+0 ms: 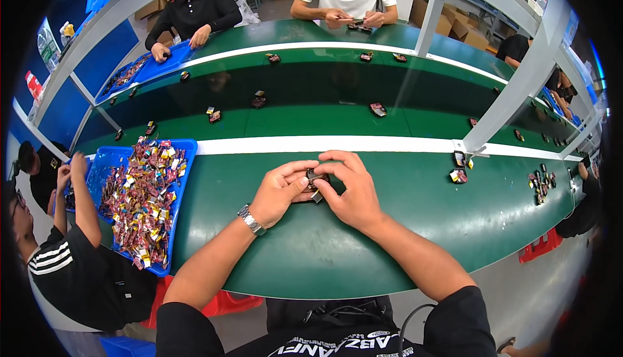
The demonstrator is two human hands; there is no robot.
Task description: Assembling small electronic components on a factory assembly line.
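Bright, even overhead light fills the room, leaving soft pale glare on the glossy green conveyor belt (311, 107) and only faint shadows. Fisheye distortion bends straight edges near the black, vignetted rim, where detail softens.

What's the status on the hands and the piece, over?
Both hands, left hand and right hand, closed on small dark part over green bench. Blue tray of wrapped pieces at left. Nothing obstructing.

Bare green tabletop (402, 195) lies open right of the hands; a blue tray (107, 162) of wrappers blocks the left, a metal post (513, 97) the far right.
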